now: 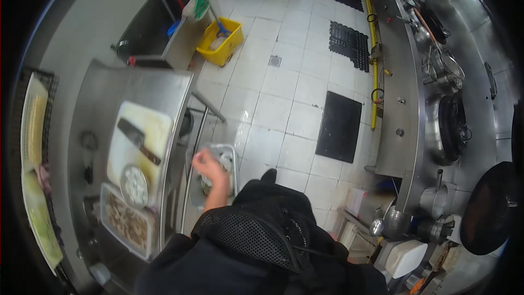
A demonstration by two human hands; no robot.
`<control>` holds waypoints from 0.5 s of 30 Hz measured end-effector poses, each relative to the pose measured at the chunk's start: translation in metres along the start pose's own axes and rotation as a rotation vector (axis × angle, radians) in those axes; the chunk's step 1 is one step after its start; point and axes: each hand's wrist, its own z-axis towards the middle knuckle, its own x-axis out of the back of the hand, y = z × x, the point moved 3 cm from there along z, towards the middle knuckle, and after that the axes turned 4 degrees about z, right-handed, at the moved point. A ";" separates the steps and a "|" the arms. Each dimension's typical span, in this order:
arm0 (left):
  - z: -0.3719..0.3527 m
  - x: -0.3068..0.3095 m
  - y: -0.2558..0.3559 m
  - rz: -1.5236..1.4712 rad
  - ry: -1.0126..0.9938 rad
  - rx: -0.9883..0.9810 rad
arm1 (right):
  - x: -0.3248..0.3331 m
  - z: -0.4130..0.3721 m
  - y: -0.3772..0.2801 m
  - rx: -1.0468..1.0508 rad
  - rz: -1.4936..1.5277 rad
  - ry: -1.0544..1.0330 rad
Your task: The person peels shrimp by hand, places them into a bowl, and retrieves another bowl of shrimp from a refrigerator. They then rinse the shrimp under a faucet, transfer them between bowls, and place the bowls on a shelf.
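The left hand (209,165) is hanging with its fingers curling inward over a metal tray (234,153) of pale pieces, which is sitting low, just right of the steel table (136,84). I cannot tell whether the hand is gripping anything. Left of it, a cleaver (136,139) is lying on a white cutting board (148,120).

Top: black cloth garment (218,267), plain, sleeve ending well short of the fingers.
Mesh: black netted panel (256,235) over it, thin black cord (311,250) trailing off.
Forearm: bare up to the hand (209,166).
Shoe: rounded black shoe toe (268,175), just right of the fingers.
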 end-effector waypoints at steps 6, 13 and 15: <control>-0.085 -0.280 0.116 -0.258 -0.607 -0.274 | 0.093 0.069 -0.025 -0.458 0.552 0.522; -0.026 -0.497 0.084 0.212 -0.677 -0.709 | 0.372 0.188 -0.023 -0.702 1.157 0.591; 0.009 -0.491 0.010 0.678 -0.575 -0.532 | 0.409 0.300 -0.055 -0.512 0.690 0.693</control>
